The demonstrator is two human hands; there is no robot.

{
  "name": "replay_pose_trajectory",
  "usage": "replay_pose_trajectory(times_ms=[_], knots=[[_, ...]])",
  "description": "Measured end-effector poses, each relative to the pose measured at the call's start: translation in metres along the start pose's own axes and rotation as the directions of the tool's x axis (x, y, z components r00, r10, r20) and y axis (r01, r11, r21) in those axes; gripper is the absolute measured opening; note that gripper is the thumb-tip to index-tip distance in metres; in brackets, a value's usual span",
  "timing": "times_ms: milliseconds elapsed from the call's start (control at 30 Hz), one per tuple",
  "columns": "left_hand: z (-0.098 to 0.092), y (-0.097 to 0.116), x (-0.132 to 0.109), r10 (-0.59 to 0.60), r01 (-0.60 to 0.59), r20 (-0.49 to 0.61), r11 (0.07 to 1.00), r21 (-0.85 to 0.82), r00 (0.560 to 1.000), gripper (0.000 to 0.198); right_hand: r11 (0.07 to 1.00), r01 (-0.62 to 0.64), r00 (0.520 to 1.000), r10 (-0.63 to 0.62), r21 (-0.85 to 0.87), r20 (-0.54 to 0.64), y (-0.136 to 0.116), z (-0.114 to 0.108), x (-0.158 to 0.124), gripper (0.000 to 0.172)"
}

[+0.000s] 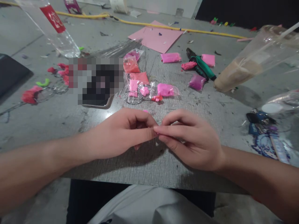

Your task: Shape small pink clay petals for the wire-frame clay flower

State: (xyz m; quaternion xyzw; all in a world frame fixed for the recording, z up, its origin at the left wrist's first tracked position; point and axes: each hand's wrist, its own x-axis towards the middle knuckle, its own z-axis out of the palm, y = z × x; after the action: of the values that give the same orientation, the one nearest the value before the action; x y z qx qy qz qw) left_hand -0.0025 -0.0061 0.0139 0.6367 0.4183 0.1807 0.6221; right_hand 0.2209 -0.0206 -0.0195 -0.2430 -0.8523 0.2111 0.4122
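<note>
My left hand (123, 133) and my right hand (191, 137) meet fingertip to fingertip over the near part of the table. Both are closed in a pinch. A sliver of a small pink piece (158, 133) shows between the fingertips; its shape is hidden. Just beyond the hands lie clear packets of soft pink clay (165, 90), a pink flower shape (144, 91) in clear wrap and a small red and pink clay bit (157, 98). Another pink bit (145, 111) peeks out behind my left hand.
A phone (97, 102), partly blurred out, lies left of the packets. Green-handled pliers (202, 67) lie beyond my right hand, near a tilted-looking drink cup (238, 70). A water bottle (67, 43) stands at the left. Pink paper (158, 39) and a yellow cable (149, 25) lie farther back.
</note>
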Motion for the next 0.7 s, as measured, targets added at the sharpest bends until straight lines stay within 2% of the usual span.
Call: replay_pose_trajectory(times_ms=[133,433,533,700], knots=[[0.0003,-0.0001,-0.0017,0.005,-0.005,0.007,1.000,-0.010,1.000,0.016,0.999,-0.012,1.000,0.012,0.038,-0.002,-0.0008,-0.0009,0.0002,0.024],[-0.0010,-0.0061,-0.0025,0.030,-0.031,0.010,0.992,0.120,1.000,0.017,0.997,-0.014,0.999,0.017,0.079,-0.034,0.0003,0.0025,0.0016,0.017],[0.0006,-0.0050,-0.0021,0.105,-0.097,-0.026,0.974,0.203,0.994,0.015,0.994,-0.066,0.997,0.070,0.091,-0.034,-0.0001,0.0033,0.0022,0.014],[0.0029,-0.0045,-0.0016,0.290,-0.250,-0.052,0.892,0.377,0.956,0.015,0.937,-0.254,0.965,0.264,0.238,-0.009,-0.0044,0.0061,0.0025,0.006]])
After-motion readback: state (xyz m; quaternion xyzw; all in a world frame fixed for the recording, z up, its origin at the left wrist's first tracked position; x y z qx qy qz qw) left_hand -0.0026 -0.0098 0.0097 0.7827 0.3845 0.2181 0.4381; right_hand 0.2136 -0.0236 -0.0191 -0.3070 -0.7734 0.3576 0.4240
